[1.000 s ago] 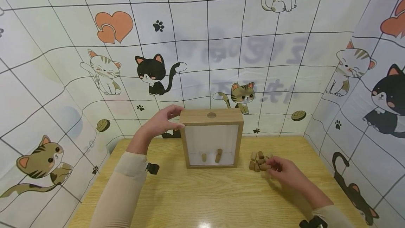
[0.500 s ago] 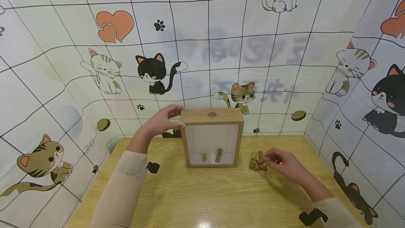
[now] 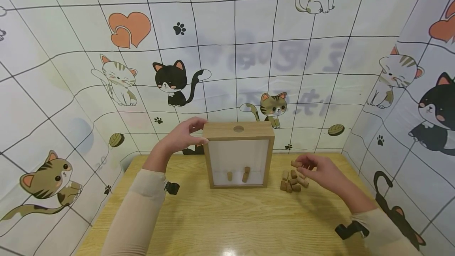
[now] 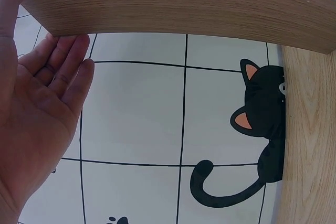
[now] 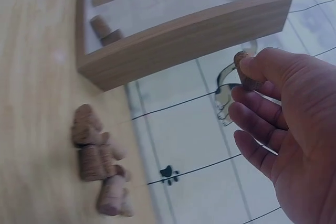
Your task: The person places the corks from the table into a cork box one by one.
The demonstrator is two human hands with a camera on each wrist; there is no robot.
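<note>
A shallow wooden box (image 3: 213, 131) with a clear front and a round hole (image 3: 238, 129) in its top stands upright on the table. Behind its front pane lie a cork (image 3: 229, 176) on the left and two more corks (image 3: 245, 177) on the right. My left hand (image 3: 182, 135) holds the box's upper left corner, thumb at the front and fingers behind. Between thumb and fingers, my right hand (image 3: 325, 174) pinches a single cork (image 5: 243, 69), lifted above the cork pile (image 3: 293, 184). In the right wrist view that pile is blurred.
The light wooden table (image 3: 227, 216) meets a cloth backdrop (image 3: 220, 23) printed with cats, at the back and both sides. Cork pile and box stand apart, with a strip of bare tabletop between them. Dark camera mounts (image 3: 172, 188) sit at both wrists.
My right hand has picked a cork from the pile and raised it up and slightly away, uncovering the corks beneath. My left hand and the box have stayed in place.
</note>
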